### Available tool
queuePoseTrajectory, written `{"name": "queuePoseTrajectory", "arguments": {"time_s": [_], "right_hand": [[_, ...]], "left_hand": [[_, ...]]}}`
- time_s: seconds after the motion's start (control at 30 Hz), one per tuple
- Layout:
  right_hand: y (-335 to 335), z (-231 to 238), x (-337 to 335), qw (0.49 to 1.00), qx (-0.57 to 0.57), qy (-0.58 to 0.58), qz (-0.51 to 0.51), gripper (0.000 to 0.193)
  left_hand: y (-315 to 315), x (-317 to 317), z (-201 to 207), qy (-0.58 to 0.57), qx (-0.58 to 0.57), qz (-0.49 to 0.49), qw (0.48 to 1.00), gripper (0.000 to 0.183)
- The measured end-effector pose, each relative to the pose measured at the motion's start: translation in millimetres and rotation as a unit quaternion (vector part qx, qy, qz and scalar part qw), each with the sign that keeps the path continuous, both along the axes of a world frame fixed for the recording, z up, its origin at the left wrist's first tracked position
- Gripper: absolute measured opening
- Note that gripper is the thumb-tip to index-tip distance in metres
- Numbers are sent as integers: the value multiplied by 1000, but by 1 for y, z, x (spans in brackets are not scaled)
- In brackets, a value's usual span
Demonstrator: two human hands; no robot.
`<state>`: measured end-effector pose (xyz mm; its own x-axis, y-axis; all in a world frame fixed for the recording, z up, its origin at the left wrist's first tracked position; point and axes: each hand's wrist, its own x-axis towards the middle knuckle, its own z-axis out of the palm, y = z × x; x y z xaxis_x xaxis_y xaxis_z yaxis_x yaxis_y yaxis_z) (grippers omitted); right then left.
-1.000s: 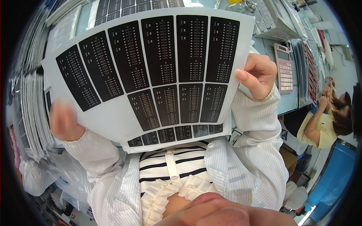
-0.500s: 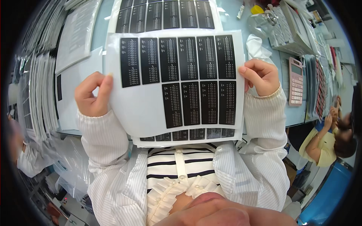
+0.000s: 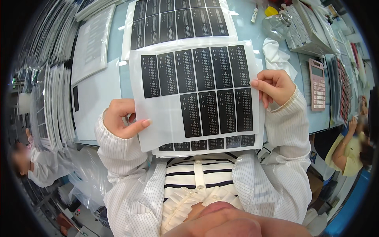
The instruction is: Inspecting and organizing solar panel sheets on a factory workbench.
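Note:
Between my hands is a white backing sheet (image 3: 161,122) with two rows of black rectangular labels. The lower row's left end is bare backing. My left hand (image 3: 125,119) pinches the sheet's left edge, thumb on top and fingers partly hidden underneath. The right edge is pinched by my right hand (image 3: 275,87), thumb and forefinger together near the upper row. Directly under this sheet, at the table's near edge, more label sheets (image 3: 177,146) peek out. Beyond it lies another sheet of black labels (image 3: 183,24).
At left, a white sheet bearing one black label (image 3: 76,98) lies near a plastic-wrapped pack (image 3: 92,43) and stacked sheets (image 3: 55,102). To the right are a crumpled white tissue (image 3: 278,59), a glass jar (image 3: 276,25), a pink calculator (image 3: 318,85) and folders (image 3: 312,31). Other people sit at both sides.
My left hand has shifted down along the sheet's left edge, its thumb now over the bare part. The sheet has tilted slightly. My right hand keeps its pinch; the whole view has shifted.

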<state>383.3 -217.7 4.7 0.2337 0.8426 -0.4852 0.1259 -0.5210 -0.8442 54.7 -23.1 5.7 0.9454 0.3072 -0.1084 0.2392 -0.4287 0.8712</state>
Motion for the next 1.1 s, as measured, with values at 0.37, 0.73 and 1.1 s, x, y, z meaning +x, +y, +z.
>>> {"name": "queuePoseTrajectory", "arguments": {"time_s": [0.37, 0.73, 1.1], "right_hand": [[-13, 17, 2, 981, 167, -76, -64, 14], [5, 34, -3, 883, 399, -229, -98, 14], [54, 43, 7, 819, 469, -289, -161, 18]], "left_hand": [[0, -6, -3, -118, -11, 105, 987, 16], [9, 4, 13, -196, 192, 264, 925, 22], [51, 25, -1, -295, 218, 288, 885, 32]]}}
